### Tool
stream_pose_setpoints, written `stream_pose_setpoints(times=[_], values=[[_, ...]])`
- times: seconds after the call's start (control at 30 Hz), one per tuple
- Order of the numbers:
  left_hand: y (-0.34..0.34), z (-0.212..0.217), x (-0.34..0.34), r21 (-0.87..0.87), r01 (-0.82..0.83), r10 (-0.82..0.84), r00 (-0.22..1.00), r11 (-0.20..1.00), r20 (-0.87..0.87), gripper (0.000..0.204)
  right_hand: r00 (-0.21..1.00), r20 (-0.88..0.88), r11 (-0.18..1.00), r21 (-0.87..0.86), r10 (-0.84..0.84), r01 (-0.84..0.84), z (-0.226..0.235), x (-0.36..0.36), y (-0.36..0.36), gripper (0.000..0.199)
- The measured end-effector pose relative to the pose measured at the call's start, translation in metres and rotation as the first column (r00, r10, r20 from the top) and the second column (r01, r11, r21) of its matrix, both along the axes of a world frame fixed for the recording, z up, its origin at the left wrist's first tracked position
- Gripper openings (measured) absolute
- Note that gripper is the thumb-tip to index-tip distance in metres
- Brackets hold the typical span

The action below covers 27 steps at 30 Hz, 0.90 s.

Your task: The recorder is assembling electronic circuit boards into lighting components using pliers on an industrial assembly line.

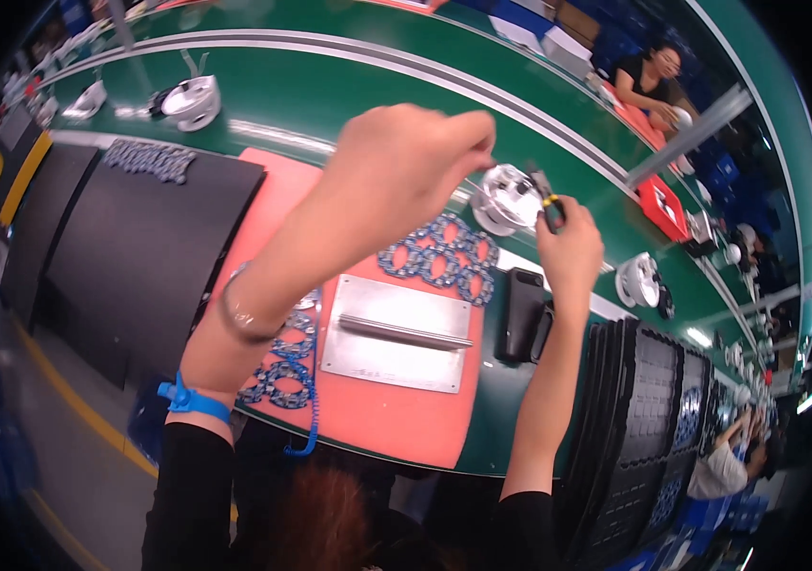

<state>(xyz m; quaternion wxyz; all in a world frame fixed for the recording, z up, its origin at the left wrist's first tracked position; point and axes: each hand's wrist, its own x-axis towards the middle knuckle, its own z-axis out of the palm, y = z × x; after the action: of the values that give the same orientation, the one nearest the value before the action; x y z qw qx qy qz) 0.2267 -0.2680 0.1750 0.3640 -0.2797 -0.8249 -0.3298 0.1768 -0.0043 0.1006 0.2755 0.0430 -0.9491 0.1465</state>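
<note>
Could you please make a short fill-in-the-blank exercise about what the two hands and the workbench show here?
1. The right hand grips a small tool with a ____ and black handle.
2. Both hands meet at a round white housing on the ____ conveyor belt.
3. The silver metal plate lies on an ____ mat.
4. The left hand has a ____ strap on its wrist.

Missing words: yellow; green; orange; blue

Left hand (396, 171) pinches above a round white metal part (504, 200). Right hand (568, 252) grips a small tool (546, 195) against it, above the green desk (330, 95).
</note>
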Motion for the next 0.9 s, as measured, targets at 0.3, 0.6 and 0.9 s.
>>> stream_pose_setpoints(times=[0.3,0.6,0.9], values=[[-0.167,-0.043,0.256,0.009,-0.191,0.103,0.572,0.982,0.814,0.006,0.95,-0.23,0.897,-0.343,0.209,-0.28,0.053,0.053,-0.078,0.03],[-0.217,-0.16,0.364,-0.451,-0.557,0.596,0.101,0.697,0.797,0.013,0.965,-0.187,0.804,-0.537,0.183,-0.256,0.042,0.071,-0.106,0.029],[-0.15,-0.138,0.254,-0.113,-0.346,0.291,0.522,0.931,0.801,0.042,0.965,-0.207,0.792,-0.557,0.16,-0.251,0.031,0.069,-0.094,0.03]])
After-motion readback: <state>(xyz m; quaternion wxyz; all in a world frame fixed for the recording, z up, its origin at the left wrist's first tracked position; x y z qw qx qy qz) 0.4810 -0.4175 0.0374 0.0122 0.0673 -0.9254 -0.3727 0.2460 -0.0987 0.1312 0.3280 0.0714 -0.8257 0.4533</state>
